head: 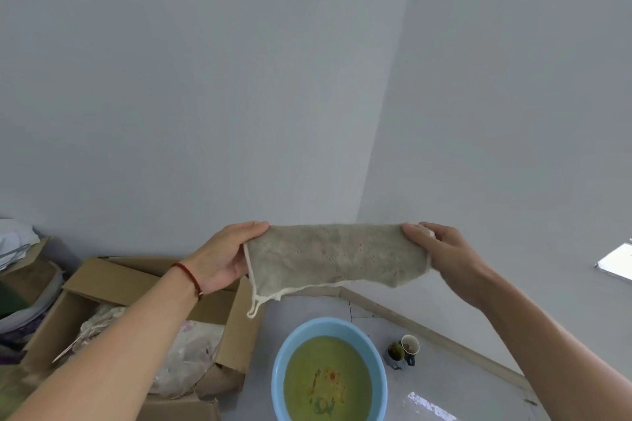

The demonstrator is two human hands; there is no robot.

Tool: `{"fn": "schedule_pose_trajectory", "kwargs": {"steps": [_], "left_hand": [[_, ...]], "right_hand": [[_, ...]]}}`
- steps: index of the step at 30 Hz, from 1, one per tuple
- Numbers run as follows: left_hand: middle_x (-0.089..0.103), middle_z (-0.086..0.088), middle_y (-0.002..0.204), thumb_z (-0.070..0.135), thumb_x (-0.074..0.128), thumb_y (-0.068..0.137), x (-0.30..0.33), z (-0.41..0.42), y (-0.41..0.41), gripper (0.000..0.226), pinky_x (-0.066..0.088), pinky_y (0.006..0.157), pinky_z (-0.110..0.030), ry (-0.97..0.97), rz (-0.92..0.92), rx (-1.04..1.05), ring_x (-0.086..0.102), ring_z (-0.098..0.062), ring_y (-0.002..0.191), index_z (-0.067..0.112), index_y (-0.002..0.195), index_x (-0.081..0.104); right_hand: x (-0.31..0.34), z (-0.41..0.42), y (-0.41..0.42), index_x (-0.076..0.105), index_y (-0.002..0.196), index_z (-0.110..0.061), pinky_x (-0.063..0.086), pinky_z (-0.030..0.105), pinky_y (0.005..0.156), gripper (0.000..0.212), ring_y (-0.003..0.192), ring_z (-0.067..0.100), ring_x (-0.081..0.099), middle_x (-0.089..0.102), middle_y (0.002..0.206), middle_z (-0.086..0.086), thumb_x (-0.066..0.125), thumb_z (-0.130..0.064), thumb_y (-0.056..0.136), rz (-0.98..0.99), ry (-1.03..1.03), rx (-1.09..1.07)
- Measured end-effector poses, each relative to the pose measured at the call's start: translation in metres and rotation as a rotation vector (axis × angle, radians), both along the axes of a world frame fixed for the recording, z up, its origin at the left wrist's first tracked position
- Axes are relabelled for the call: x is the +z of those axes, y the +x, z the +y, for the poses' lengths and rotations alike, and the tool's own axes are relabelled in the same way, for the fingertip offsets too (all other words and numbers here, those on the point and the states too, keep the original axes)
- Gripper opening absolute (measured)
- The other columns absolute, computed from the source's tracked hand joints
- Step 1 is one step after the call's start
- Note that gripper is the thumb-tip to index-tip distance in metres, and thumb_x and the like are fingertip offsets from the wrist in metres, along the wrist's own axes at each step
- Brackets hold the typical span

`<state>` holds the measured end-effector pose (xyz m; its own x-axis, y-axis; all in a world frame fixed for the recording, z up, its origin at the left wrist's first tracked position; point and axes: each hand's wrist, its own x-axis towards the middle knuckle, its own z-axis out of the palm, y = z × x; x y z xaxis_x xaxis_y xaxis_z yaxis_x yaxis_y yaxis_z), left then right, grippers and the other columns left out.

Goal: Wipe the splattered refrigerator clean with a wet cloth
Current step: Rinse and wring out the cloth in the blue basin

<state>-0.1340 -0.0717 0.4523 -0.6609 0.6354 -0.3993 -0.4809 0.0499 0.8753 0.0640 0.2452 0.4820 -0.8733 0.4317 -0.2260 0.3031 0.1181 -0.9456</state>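
Note:
A grey fluffy cloth (335, 256) with a white hem and a small hanging loop is stretched out flat in the air between my two hands. My left hand (222, 260) grips its left edge; a red string sits on that wrist. My right hand (441, 256) pinches its right edge. The cloth hangs above a light blue basin (328, 328) on the floor, filled with murky greenish water with red and green marks showing in it. No refrigerator is in view.
Open cardboard boxes (136, 287) with crumpled plastic and paper stand at the left on the floor. Two small cups (403, 350) sit right of the basin near the skirting. Grey walls meet in a corner straight ahead. A bright panel (615, 265) shows at the right edge.

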Motion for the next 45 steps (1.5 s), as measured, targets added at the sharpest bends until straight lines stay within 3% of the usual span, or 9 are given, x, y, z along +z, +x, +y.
{"fn": "schedule_pose_trajectory", "kwargs": {"steps": [7,14,19,22,26,29,31,35,45], "left_hand": [[0.062,-0.025,0.138,-0.013,0.056,0.096,-0.037,-0.001,0.03,0.051,0.047,0.107,-0.062,-0.077,-0.238,-0.224,0.063,-0.039,0.125,0.008,0.141,0.052],[0.058,-0.032,0.124,-0.016,0.055,0.093,-0.055,0.031,0.074,0.059,0.052,0.093,-0.071,-0.277,-0.049,-0.356,0.069,-0.045,0.101,0.027,0.132,0.045],[0.071,-0.014,0.124,0.022,0.083,0.087,-0.088,0.079,0.129,0.065,0.057,0.088,-0.063,-0.131,-0.265,-0.397,0.07,-0.038,0.112,0.032,0.137,0.044],[0.073,-0.014,0.123,0.01,0.082,0.086,-0.122,0.095,0.145,0.07,0.059,0.091,-0.056,-0.187,-0.297,-0.21,0.073,-0.032,0.108,0.027,0.143,0.043],[0.069,-0.022,0.125,-0.018,0.049,0.09,-0.157,0.119,0.162,0.059,0.057,0.094,-0.052,-0.167,-0.427,-0.103,0.068,-0.038,0.112,0.021,0.134,0.058],[0.07,-0.021,0.126,-0.017,0.044,0.088,-0.208,0.146,0.173,0.062,0.054,0.1,-0.058,-0.213,-0.51,-0.055,0.065,-0.042,0.119,0.023,0.132,0.061],[0.07,-0.023,0.126,-0.017,0.044,0.088,-0.253,0.158,0.179,0.064,0.05,0.103,-0.062,-0.272,-0.54,-0.04,0.065,-0.043,0.119,0.023,0.136,0.059],[0.076,-0.013,0.116,-0.005,0.055,0.094,-0.352,0.185,0.189,0.047,0.059,0.087,-0.048,-0.475,-0.521,0.0,0.072,-0.033,0.109,0.025,0.13,0.062],[0.078,0.013,0.095,0.005,0.072,0.093,-0.58,0.263,0.201,0.039,0.059,0.071,-0.028,-0.701,-0.238,0.17,0.075,-0.009,0.085,0.029,0.122,0.059]], "right_hand": [[-0.05,-0.005,0.025,0.067,0.131,-0.003,0.056,0.047,0.092,0.042,0.106,0.035,0.069,0.074,0.119,0.018,0.07,-0.006,0.09,-0.305,-0.551,-0.07],[-0.067,-0.04,0.033,0.061,0.122,-0.011,0.064,0.053,0.08,0.024,0.095,0.034,0.076,0.074,0.11,0.019,0.068,-0.007,0.099,-0.251,-0.116,0.018],[-0.078,-0.069,0.045,0.067,0.132,-0.013,0.059,0.041,0.096,0.027,0.112,0.029,0.073,0.075,0.121,0.015,0.055,-0.011,0.107,-0.301,-0.388,0.322],[-0.102,-0.049,0.066,0.068,0.128,-0.003,0.058,0.044,0.1,0.03,0.112,0.03,0.073,0.076,0.119,0.016,0.048,0.001,0.106,-0.31,-0.478,0.175],[-0.165,-0.023,0.097,0.078,0.104,-0.022,0.06,0.05,0.091,0.023,0.089,0.018,0.073,0.077,0.092,0.002,0.057,-0.013,0.101,-0.381,-0.061,-0.154],[-0.236,-0.011,0.113,0.073,0.118,-0.024,0.051,0.053,0.106,0.036,0.115,0.023,0.068,0.076,0.116,0.003,0.049,-0.049,0.107,-0.517,-0.501,-0.173],[-0.288,0.0,0.118,0.073,0.121,-0.013,0.055,0.051,0.1,0.04,0.111,0.03,0.072,0.077,0.115,0.013,0.051,-0.043,0.107,-0.564,-0.747,-0.234],[-0.389,0.034,0.126,0.07,0.112,-0.007,0.058,0.032,0.066,0.014,0.085,0.022,0.076,0.078,0.102,0.015,0.066,-0.014,0.1,-0.597,-0.561,-0.349],[-0.608,0.088,0.108,0.057,0.119,-0.029,0.046,0.013,0.06,0.021,0.088,0.005,0.063,0.067,0.103,-0.004,0.064,-0.019,0.102,-0.597,-0.02,-0.294]]}}
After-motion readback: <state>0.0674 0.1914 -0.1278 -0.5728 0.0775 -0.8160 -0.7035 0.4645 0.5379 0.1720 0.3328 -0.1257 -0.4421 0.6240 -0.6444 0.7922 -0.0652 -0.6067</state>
